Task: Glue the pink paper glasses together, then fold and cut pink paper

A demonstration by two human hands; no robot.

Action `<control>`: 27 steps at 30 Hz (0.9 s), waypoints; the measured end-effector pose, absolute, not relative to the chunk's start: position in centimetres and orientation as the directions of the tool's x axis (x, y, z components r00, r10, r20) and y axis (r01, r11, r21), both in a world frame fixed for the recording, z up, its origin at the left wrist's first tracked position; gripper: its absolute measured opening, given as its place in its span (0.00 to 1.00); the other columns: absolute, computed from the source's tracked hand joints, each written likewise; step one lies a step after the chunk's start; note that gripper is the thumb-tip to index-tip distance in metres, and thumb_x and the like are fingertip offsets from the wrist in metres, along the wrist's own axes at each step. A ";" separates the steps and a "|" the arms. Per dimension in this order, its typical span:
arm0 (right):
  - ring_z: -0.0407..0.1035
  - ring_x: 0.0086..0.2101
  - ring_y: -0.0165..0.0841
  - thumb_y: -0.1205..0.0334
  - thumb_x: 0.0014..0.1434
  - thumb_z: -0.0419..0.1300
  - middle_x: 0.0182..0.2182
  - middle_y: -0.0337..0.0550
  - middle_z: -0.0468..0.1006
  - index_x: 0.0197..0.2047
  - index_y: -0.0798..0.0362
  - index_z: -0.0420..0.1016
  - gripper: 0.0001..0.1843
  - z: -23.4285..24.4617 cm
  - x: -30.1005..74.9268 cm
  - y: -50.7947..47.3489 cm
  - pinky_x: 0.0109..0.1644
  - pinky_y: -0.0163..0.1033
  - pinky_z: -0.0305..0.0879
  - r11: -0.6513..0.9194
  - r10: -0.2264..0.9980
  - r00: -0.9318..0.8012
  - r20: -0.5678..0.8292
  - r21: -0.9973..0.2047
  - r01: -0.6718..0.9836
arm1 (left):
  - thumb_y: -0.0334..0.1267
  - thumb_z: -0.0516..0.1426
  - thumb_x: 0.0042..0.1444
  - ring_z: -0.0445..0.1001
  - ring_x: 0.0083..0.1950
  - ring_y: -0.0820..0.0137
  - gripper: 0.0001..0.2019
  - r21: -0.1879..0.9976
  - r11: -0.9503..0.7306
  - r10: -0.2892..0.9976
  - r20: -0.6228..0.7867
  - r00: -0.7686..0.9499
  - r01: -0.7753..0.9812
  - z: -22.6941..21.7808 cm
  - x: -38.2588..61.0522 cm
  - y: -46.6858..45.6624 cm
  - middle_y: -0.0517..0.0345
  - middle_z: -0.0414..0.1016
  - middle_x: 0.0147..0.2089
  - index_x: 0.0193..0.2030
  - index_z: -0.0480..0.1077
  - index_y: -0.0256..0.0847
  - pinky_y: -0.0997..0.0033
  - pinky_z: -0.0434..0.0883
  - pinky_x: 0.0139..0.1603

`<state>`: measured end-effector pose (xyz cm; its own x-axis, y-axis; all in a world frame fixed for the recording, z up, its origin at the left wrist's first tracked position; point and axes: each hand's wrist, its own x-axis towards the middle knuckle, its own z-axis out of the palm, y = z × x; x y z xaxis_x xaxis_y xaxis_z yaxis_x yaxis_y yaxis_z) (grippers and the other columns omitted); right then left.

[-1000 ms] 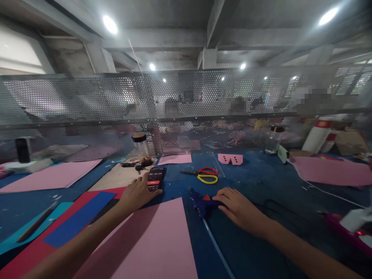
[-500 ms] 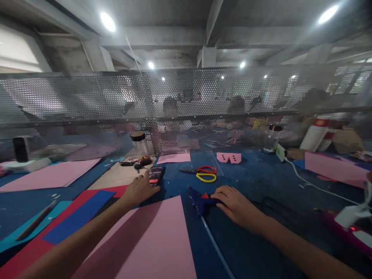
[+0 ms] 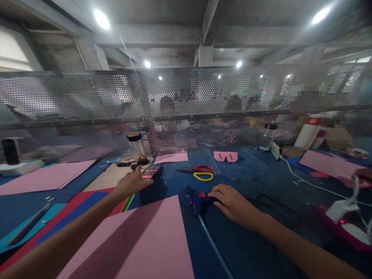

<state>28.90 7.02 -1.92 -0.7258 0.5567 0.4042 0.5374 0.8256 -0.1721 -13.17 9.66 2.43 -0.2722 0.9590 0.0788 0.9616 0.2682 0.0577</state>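
Note:
My left hand [image 3: 132, 183] has its thumb and fingers around the near left end of a dark phone [image 3: 151, 172] with a red patch on its screen. My right hand [image 3: 234, 203] is closed on the handle of a blue hot glue gun [image 3: 196, 199] with an orange trigger. Out of its back runs a long clear glue stick [image 3: 213, 244]. Beyond the glue gun lie scissors [image 3: 202, 173] with one red and one yellow handle. A large pink sheet [image 3: 139, 244] spreads below my left hand.
A small pink cut-out with black dots [image 3: 226, 156] and a pink strip [image 3: 171, 157] lie farther back. Lidded jars [image 3: 136, 145] stand before a perforated metal screen [image 3: 186, 93]. At right, a magenta power strip [image 3: 343, 226] has cables; another person's hand [image 3: 364, 176] shows there.
My left hand has shifted slightly up and left, and the phone has turned and tilted with it. Green strips now show beside the pink sheet. My right hand keeps its hold.

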 end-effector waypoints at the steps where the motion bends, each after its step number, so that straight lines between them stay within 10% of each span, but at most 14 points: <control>1: 0.70 0.48 0.42 0.71 0.66 0.59 0.50 0.47 0.74 0.56 0.49 0.71 0.17 -1.9 28.9 7.0 0.52 0.50 0.68 0.825 0.557 -0.725 0.405 -0.171 0.538 | 0.59 0.54 0.50 0.75 0.58 0.38 0.47 0.052 0.269 0.959 0.082 -0.273 0.962 2.5 -13.3 9.6 0.26 0.75 0.57 0.70 0.53 0.28 0.51 0.70 0.50; 27: 0.70 0.48 0.41 0.70 0.67 0.58 0.50 0.47 0.74 0.57 0.48 0.71 0.17 -1.6 28.8 6.8 0.52 0.49 0.69 0.827 0.551 -0.718 0.426 -0.161 0.539 | 0.57 0.53 0.54 0.69 0.61 0.38 0.43 0.025 0.273 0.940 0.207 -0.272 0.962 -0.1 -12.4 7.2 0.29 0.73 0.59 0.70 0.53 0.32 0.48 0.68 0.53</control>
<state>28.82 6.80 -1.65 -0.7177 0.5511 0.4257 0.5395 0.8266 -0.1605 -12.39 7.25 -0.10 -0.2716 0.9398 0.2072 0.9618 0.2726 0.0246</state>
